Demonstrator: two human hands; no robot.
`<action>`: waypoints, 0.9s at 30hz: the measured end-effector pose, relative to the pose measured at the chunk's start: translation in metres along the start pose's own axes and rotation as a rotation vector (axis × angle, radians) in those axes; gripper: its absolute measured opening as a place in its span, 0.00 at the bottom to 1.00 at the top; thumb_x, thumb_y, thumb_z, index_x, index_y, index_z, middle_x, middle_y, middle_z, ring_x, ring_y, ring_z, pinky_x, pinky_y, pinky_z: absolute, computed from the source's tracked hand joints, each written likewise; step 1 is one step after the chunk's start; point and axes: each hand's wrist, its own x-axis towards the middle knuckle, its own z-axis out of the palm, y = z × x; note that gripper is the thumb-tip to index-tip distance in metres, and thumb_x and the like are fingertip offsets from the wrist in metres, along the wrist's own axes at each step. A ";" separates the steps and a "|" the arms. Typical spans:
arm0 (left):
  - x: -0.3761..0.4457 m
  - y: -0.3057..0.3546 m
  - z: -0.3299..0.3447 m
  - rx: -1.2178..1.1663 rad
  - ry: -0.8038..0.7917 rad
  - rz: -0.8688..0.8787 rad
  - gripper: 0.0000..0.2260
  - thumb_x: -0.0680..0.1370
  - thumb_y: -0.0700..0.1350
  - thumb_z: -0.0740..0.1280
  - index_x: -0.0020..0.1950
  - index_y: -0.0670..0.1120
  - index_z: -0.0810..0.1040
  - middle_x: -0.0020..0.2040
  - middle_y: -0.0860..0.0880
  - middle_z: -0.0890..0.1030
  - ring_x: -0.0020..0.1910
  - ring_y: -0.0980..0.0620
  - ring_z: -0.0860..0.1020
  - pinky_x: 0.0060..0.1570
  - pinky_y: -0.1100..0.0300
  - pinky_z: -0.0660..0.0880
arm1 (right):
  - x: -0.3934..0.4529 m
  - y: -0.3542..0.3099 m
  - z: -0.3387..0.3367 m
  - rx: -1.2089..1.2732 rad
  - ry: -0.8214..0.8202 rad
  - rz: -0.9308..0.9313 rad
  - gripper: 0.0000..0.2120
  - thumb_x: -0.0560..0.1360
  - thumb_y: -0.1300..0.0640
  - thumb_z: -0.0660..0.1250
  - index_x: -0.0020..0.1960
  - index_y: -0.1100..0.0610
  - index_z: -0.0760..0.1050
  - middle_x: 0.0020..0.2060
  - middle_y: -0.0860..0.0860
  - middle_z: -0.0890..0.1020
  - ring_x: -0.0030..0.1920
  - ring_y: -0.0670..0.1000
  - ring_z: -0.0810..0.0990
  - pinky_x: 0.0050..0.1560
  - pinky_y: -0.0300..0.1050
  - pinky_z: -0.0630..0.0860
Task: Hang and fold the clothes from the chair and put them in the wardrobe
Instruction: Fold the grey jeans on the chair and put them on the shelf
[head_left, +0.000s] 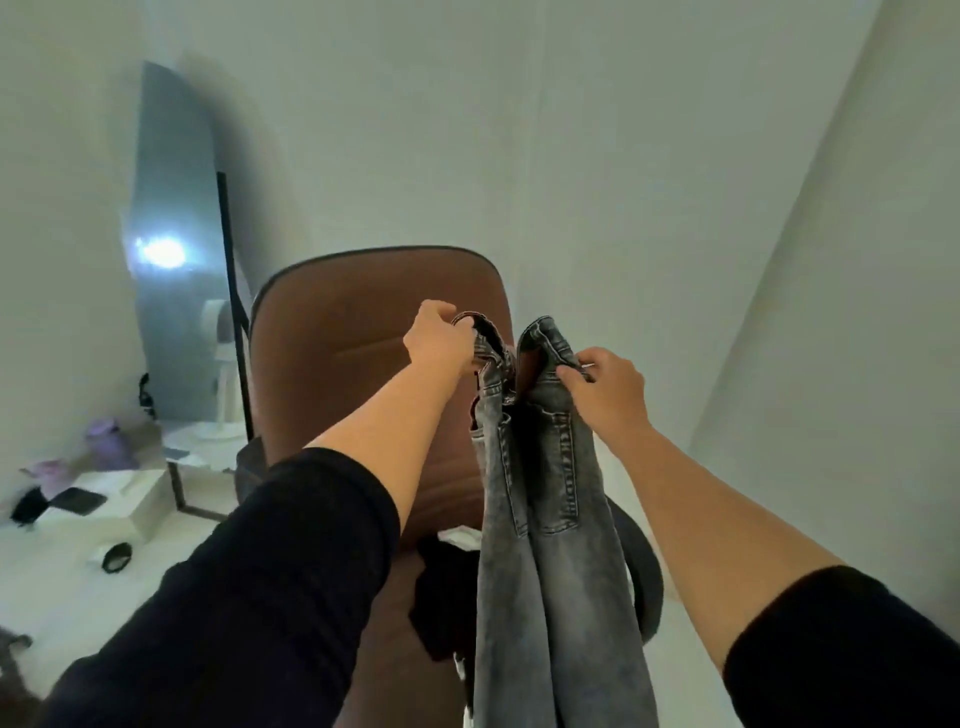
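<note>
1. Two hands up in front of the chair, both closed on the jeans at the waistband.
2. L hand: fist shut round the left end of the waistband, fabric bunched inside, fingers hidden behind the denim.
3. R hand: thumb + fingers pinched on the right end of the waistband, edge of cloth poking out past the fingertips.
4. Waistband sits between the 2 grips, sagging into a V in the middle; legs hang straight down below the hands, side by side, back pockets facing near.
5. Jeans hang in front of the chair back and over the seat; can't tell if the legs touch the seat.
6. Dark garment + sth white on the seat, left of the legs.
7. Mirror far left, leaning on the wall.
</note>
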 end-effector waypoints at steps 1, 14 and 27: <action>-0.005 0.017 0.002 -0.012 -0.029 0.045 0.11 0.77 0.40 0.64 0.59 0.47 0.72 0.53 0.46 0.74 0.50 0.44 0.78 0.46 0.47 0.81 | 0.000 -0.011 -0.008 0.043 -0.008 -0.016 0.08 0.74 0.54 0.68 0.51 0.56 0.78 0.44 0.53 0.82 0.43 0.51 0.78 0.48 0.44 0.74; -0.098 0.096 0.044 0.475 -0.277 0.359 0.24 0.71 0.64 0.66 0.28 0.47 0.65 0.27 0.51 0.68 0.29 0.53 0.70 0.35 0.59 0.68 | -0.031 -0.023 -0.091 0.409 -0.254 -0.061 0.05 0.74 0.62 0.69 0.49 0.57 0.78 0.42 0.51 0.81 0.44 0.51 0.80 0.47 0.43 0.78; -0.115 0.070 0.002 1.014 -0.281 0.647 0.13 0.70 0.33 0.60 0.36 0.52 0.66 0.36 0.53 0.73 0.40 0.46 0.72 0.40 0.54 0.66 | -0.042 -0.003 -0.151 0.028 -0.353 -0.303 0.10 0.74 0.64 0.63 0.47 0.52 0.79 0.38 0.54 0.83 0.33 0.47 0.75 0.36 0.39 0.73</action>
